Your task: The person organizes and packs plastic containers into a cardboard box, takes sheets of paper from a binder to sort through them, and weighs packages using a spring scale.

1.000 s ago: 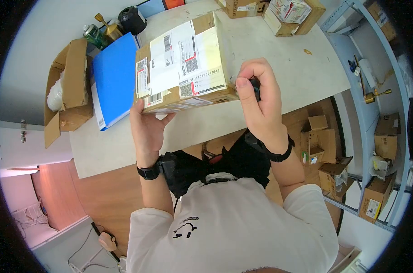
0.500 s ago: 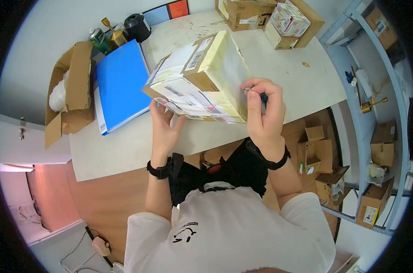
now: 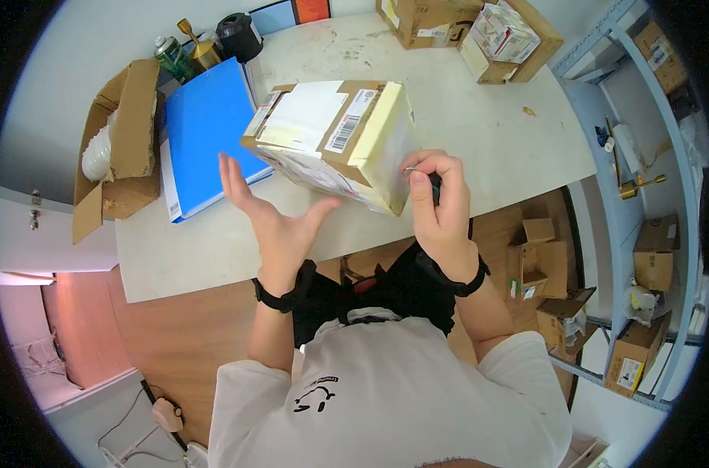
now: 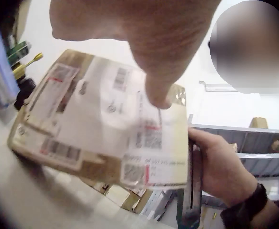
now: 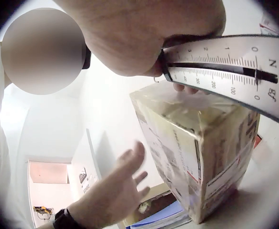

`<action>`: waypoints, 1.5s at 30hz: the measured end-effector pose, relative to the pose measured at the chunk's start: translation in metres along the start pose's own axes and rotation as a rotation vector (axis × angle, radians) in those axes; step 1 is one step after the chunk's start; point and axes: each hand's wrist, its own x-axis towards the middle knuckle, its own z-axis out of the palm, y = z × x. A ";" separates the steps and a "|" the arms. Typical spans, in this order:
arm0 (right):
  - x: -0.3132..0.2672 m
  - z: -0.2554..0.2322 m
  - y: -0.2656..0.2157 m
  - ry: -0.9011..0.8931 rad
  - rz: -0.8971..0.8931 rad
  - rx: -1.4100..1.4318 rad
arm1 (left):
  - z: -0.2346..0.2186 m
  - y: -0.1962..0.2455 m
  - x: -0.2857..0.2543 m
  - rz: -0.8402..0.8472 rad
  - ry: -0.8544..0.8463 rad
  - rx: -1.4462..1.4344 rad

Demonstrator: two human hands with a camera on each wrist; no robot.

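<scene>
A taped cardboard parcel [image 3: 307, 117] with shipping labels stands tilted on the table in the head view. My left hand [image 3: 272, 230] is beside its near left side, fingers spread and thumb stretched toward the parcel's lower edge. In my right hand [image 3: 440, 199] is a spring scale, gripped at the parcel's right end. The right wrist view shows the spring scale [image 5: 215, 64] with its N and gf markings; most of it is hidden by the hand in the head view. A small metal hook [image 3: 409, 169] pokes out by the right fingertips, right at the parcel's pale end face.
A blue binder [image 3: 210, 132] lies left of the parcel, beside an open carton [image 3: 132, 140] holding a white roll. Behind are a green spray can [image 3: 175, 58] and a black container [image 3: 239, 37]. More boxes [image 3: 428, 23] stand at the back right; a metal shelf [image 3: 604, 171] is on the right.
The parcel has turned and tipped, bringing its right end face into sight. My left hand has let go of its lower left edge and spread out. The right hand stays at the right end.
</scene>
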 end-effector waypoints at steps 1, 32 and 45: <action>-0.002 0.003 0.002 -0.004 0.021 0.007 | -0.007 0.007 0.010 0.115 -0.035 -0.114; 0.007 0.005 0.023 -0.005 0.369 0.296 | -0.015 0.038 -0.034 0.354 -0.158 0.073; -0.021 0.004 0.010 -0.044 0.341 0.306 | 0.014 0.036 -0.066 0.149 -0.281 -0.063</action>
